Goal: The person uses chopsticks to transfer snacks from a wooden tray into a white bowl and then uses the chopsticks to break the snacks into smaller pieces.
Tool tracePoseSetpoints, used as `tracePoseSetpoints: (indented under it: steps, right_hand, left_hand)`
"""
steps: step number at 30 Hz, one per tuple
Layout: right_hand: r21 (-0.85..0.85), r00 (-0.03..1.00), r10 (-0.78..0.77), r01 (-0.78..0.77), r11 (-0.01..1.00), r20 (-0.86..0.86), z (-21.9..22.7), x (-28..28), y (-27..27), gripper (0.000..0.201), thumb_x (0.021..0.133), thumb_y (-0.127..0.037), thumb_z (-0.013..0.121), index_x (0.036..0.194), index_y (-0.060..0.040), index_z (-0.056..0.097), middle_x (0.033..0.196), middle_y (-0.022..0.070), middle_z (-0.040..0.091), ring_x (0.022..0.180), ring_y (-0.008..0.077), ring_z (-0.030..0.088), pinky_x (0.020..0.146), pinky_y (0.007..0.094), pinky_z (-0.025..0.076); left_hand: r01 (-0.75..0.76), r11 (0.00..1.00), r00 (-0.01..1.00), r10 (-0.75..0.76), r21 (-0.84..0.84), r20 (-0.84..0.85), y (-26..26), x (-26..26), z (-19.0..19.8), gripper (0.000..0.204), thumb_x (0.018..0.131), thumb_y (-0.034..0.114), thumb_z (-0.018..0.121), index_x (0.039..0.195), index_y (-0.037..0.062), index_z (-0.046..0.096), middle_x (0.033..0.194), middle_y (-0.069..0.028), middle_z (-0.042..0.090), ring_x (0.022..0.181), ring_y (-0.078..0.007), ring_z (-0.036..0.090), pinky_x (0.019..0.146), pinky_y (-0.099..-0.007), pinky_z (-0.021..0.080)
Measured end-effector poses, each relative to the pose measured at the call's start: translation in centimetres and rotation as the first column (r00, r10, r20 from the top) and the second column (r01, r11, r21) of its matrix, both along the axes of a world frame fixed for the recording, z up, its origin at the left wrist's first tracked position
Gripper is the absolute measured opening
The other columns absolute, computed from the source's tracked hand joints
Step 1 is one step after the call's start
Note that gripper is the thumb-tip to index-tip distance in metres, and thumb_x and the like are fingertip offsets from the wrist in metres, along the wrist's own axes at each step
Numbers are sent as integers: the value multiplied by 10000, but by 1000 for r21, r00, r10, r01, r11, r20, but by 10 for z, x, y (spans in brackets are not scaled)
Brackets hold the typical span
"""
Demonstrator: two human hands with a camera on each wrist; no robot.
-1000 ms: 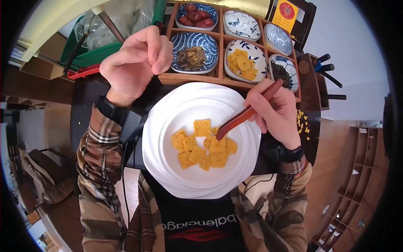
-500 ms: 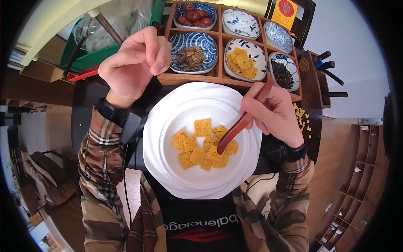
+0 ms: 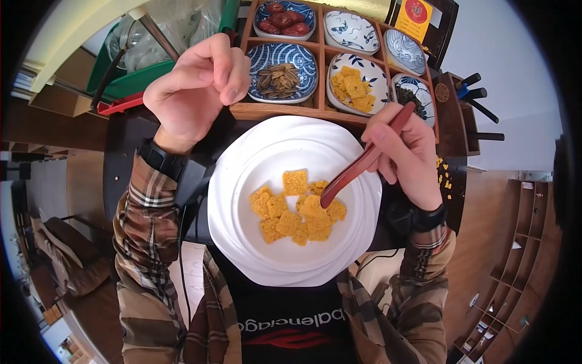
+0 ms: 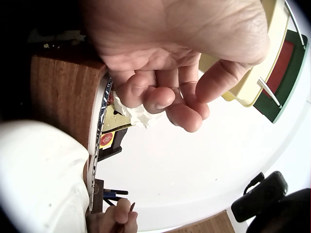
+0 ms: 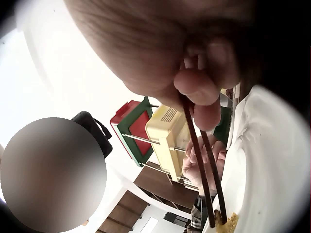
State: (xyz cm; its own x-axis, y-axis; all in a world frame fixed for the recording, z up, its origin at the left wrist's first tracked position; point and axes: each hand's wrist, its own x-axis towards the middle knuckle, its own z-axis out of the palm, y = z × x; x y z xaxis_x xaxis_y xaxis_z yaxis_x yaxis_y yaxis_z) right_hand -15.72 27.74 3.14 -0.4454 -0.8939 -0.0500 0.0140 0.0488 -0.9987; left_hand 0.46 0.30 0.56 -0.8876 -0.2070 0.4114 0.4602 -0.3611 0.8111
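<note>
A white plate [image 3: 242, 242] sits in front of me with a pile of square yellow crackers [image 3: 297, 209] in its middle. My right hand [image 3: 406, 155] grips a reddish-brown wooden spoon [image 3: 357, 168], whose tip rests at the pile's upper right edge. In the right wrist view the spoon [image 5: 204, 179] runs down from my fingers [image 5: 194, 87] to the plate [image 5: 272, 160]. My left hand [image 3: 194, 91] hovers left of the wooden tray [image 3: 279, 112], fingers loosely curled and holding nothing. The left wrist view shows that hand [image 4: 170, 92] over the plate's rim [image 4: 39, 170].
The tray holds small patterned bowls: seeds [image 3: 280, 76], more yellow crackers [image 3: 354, 82], red dates [image 3: 284, 18], dark leaves [image 3: 412, 100] and two empty ones. Yellow crumbs [image 3: 445, 179] lie on the dark table to the right. A green and red box [image 3: 130, 82] stands back left.
The spoon tip dipped into the cracker pile, then drew back up and right to its edge. My right hand rose a little toward the tray. The left hand stayed nearly still.
</note>
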Motion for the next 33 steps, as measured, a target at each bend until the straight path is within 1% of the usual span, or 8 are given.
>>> tracePoseSetpoints:
  steps: [10, 14, 16, 21, 23, 26, 30, 33]
  right_hand:
    - [-201, 963, -270, 263, 944, -7, -2, 0, -1, 198, 1033, -187, 579, 1053, 0, 642, 714, 83, 689, 431, 47, 495, 403, 174, 309]
    - [-374, 874, -487, 453, 809, 5, 3, -13, 0, 241, 1037, -206, 575, 1099, 21, 628, 713, 87, 683, 417, 64, 477, 428, 182, 337]
    - [-466, 713, -696, 590, 659, -80, 2, -21, -2, 255, 1036, -217, 580, 1109, 23, 627, 710, 81, 669, 435, 63, 483, 429, 185, 344]
    - [-428, 698, -688, 569, 702, -199, -1, -30, -1, 253, 1036, -238, 588, 1059, 8, 642, 725, 76, 655, 452, 70, 490, 439, 183, 340]
    - [-472, 552, -800, 655, 590, -235, 3, -29, -1, 238, 1036, -233, 587, 1031, -1, 639, 711, 67, 641, 445, 70, 482, 430, 188, 326]
    - [-522, 756, -637, 488, 700, -148, 6, -33, 10, 246, 1051, -222, 545, 917, -25, 604, 644, 35, 587, 419, 60, 459, 395, 199, 290]
    - [-253, 954, -255, 211, 944, -157, 10, -10, 10, 224, 1026, -178, 573, 879, -11, 605, 655, 40, 611, 413, 47, 462, 391, 184, 305]
    - [-10, 995, -64, 64, 998, -74, 15, 3, 7, 182, 1000, -131, 620, 873, -2, 624, 666, 43, 627, 420, 40, 475, 387, 185, 319]
  left_hand:
    - [-9, 1000, 1000, 10, -15, 22, 4, 2, 4, 129, 832, 187, 491, 757, 91, 450, 653, -38, 470, 625, -143, 365, 584, -275, 308]
    - [-33, 999, 999, 33, -1, 21, 3, 1, 4, 135, 793, 198, 478, 745, 72, 466, 649, -63, 499, 619, -152, 407, 593, -271, 331]
    - [-38, 999, 999, 38, 24, 26, 4, 1, 3, 154, 758, 207, 468, 740, 54, 484, 649, -84, 528, 618, -159, 450, 606, -266, 357]
    - [-40, 999, 999, 39, 29, 30, 3, 1, 3, 169, 766, 218, 475, 735, 53, 485, 656, -96, 534, 617, -161, 447, 605, -270, 358]
    - [-40, 999, 999, 39, 22, 31, 4, 1, 3, 169, 765, 218, 475, 736, 52, 486, 657, -97, 533, 616, -160, 445, 604, -270, 356]
    - [-46, 999, 998, 46, 3, 38, 4, 1, 3, 171, 765, 219, 476, 738, 51, 489, 658, -97, 530, 613, -159, 440, 603, -270, 353]
    - [-44, 999, 998, 45, -19, 33, 3, 0, 3, 175, 769, 223, 475, 738, 52, 492, 661, -97, 531, 613, -158, 439, 605, -269, 351]
    - [-37, 999, 999, 37, -18, 29, 2, 0, 3, 179, 774, 228, 478, 734, 54, 491, 662, -98, 534, 614, -158, 441, 611, -269, 354]
